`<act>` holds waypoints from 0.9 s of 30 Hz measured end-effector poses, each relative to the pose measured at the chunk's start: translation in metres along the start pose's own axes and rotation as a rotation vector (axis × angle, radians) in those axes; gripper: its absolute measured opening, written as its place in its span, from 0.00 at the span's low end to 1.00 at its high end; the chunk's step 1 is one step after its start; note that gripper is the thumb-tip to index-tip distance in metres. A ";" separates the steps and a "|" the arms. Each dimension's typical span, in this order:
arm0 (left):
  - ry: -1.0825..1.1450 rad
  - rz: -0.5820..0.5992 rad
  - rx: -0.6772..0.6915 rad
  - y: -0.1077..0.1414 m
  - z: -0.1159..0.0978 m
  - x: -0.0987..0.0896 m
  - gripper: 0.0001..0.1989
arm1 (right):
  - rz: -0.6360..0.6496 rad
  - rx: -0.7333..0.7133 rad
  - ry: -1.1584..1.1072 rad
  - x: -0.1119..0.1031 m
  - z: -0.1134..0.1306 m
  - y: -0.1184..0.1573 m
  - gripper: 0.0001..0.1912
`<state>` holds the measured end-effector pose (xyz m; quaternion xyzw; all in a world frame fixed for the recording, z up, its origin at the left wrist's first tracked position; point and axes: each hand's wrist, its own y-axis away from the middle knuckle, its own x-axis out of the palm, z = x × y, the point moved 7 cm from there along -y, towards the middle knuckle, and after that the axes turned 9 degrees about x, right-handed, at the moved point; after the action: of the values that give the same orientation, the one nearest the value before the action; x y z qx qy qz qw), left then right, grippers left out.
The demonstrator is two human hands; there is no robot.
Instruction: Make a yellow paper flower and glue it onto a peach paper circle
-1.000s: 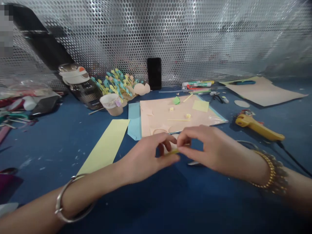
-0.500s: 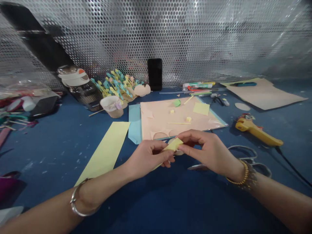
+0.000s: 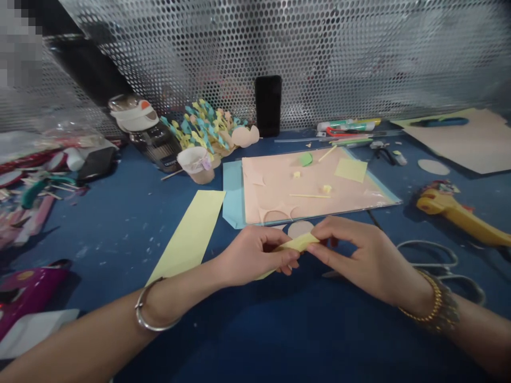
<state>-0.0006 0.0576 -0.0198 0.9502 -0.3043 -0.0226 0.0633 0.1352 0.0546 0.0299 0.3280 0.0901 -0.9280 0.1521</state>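
1. The blue surface point(image 3: 96, 276) spreads across the frame, with a peach paper sheet point(image 3: 315, 181) at centre and a pale-yellow paper strip point(image 3: 189, 236) left of lower centre.
2. At lower centre, the left hand point(image 3: 255, 254) and right hand point(image 3: 359, 260) both grip a small folded yellow paper piece point(image 3: 297, 243), pinched firmly between their fingers.
3. The piece looks light, thin and soft, and is best held by its edges.

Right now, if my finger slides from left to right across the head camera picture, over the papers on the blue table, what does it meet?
yellow paper strip → light blue paper → peach paper sheet → yellow corded tool
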 end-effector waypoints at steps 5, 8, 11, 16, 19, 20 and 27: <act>0.028 0.024 -0.020 0.002 0.000 -0.001 0.07 | -0.008 0.082 -0.030 0.000 -0.004 0.003 0.06; 0.039 0.031 -0.033 0.004 0.000 -0.001 0.09 | -0.026 0.132 -0.066 -0.003 -0.004 0.002 0.06; 0.002 0.030 0.026 0.005 -0.006 -0.003 0.11 | -0.038 0.135 -0.064 -0.005 0.000 -0.001 0.07; -0.159 0.028 0.195 0.005 -0.019 -0.007 0.11 | -0.108 0.123 -0.033 -0.014 -0.002 -0.004 0.06; -0.171 0.013 0.197 0.004 -0.017 -0.009 0.12 | -0.180 0.088 -0.002 -0.022 -0.002 -0.006 0.06; -0.168 0.004 0.185 0.004 -0.015 -0.009 0.12 | -0.189 0.074 0.007 -0.025 -0.001 -0.007 0.06; -0.107 -0.161 0.026 0.002 -0.006 -0.019 0.16 | -0.220 0.092 0.515 -0.078 -0.025 -0.008 0.12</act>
<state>-0.0166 0.0671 -0.0137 0.9697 -0.2302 -0.0745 0.0327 0.2053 0.0862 0.0608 0.5478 0.1188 -0.8281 0.0078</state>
